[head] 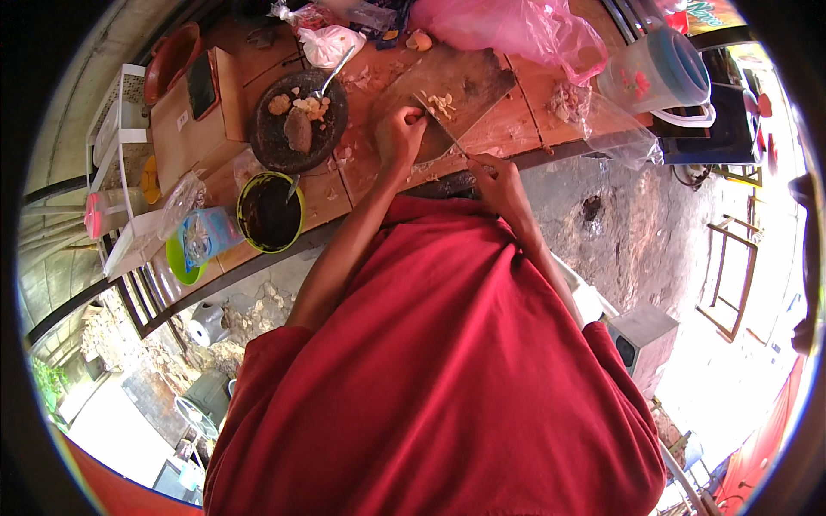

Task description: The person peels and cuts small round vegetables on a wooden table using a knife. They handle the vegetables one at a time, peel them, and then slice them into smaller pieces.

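A thin knife (445,126) is gripped in my right hand (500,182) at the table's front edge, its blade slanting up and left across the wooden cutting board (474,77). Beside the blade lies a small heap of pale sliced pieces (442,105), perhaps garlic or shallot. My left hand (401,138) is over the board's left part, fingers curled close to the knife's tip. Whether it pinches a small piece is hidden by the fingers. Left of it sits a dark stone mortar (264,132) containing a stone pestle (298,131), pale chunks and a metal spoon (337,69).
A green-rimmed bowl of dark paste (270,216) stands near the front edge, with a cardboard box (193,138) behind it. Pink plastic bags (490,26), a tied white bag (330,45) and an eggshell (419,41) lie behind the board. At right are a clear bag (613,132) and a lidded pitcher (655,71).
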Action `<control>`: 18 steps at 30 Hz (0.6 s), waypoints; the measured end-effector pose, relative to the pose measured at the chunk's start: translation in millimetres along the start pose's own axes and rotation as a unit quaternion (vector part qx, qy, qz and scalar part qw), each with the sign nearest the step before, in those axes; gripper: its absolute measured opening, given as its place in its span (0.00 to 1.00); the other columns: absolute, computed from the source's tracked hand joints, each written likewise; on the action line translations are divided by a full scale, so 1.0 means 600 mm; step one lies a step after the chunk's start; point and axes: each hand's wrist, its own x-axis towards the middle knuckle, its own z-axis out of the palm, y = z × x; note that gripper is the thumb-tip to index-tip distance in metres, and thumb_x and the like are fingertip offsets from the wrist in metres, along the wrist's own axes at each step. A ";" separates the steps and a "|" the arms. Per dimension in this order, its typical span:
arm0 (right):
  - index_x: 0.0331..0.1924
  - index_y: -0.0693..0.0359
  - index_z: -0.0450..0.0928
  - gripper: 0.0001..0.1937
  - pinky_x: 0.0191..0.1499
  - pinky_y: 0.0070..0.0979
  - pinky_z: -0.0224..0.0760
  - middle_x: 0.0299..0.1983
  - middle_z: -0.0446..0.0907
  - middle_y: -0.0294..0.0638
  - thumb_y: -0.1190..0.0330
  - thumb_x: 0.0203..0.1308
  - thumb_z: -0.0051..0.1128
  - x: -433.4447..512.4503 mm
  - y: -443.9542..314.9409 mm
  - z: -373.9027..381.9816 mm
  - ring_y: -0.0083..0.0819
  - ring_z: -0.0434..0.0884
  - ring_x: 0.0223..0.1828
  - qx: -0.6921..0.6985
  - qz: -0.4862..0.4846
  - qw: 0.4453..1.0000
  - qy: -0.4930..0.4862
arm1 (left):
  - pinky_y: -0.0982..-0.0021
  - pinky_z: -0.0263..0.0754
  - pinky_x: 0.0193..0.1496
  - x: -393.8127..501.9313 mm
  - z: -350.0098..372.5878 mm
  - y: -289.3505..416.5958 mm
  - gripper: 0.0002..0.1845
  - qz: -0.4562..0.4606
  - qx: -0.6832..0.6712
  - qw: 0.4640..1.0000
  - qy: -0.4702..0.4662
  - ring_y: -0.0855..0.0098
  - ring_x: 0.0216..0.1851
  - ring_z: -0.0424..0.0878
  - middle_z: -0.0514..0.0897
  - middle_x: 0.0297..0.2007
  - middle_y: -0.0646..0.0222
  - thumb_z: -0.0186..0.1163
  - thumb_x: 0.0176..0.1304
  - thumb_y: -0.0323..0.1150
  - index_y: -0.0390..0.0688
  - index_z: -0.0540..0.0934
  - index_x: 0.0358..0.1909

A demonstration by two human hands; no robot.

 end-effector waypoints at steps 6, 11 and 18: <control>0.49 0.61 0.84 0.15 0.42 0.38 0.77 0.32 0.84 0.59 0.63 0.65 0.57 -0.003 -0.005 -0.014 0.51 0.87 0.38 0.007 0.032 0.999 -0.008 | 0.62 0.77 0.35 0.002 0.002 0.007 0.08 0.003 0.036 0.999 0.004 0.59 0.30 0.86 0.86 0.27 0.59 0.68 0.54 0.34 0.41 0.87 0.33; 0.49 0.62 0.84 0.15 0.42 0.37 0.77 0.33 0.84 0.59 0.62 0.65 0.57 -0.016 -0.008 -0.016 0.47 0.86 0.38 -0.052 -0.037 0.998 0.024 | 0.60 0.76 0.34 0.001 -0.005 0.035 0.07 -0.044 0.082 0.996 -0.002 0.57 0.29 0.85 0.86 0.25 0.59 0.66 0.55 0.35 0.43 0.87 0.31; 0.49 0.65 0.84 0.16 0.41 0.33 0.77 0.33 0.86 0.56 0.62 0.66 0.57 -0.012 -0.006 -0.005 0.39 0.88 0.36 -0.052 -0.039 0.997 0.027 | 0.59 0.76 0.33 -0.003 0.000 0.025 0.06 -0.004 0.063 0.998 0.030 0.56 0.30 0.86 0.86 0.26 0.58 0.65 0.55 0.33 0.43 0.87 0.29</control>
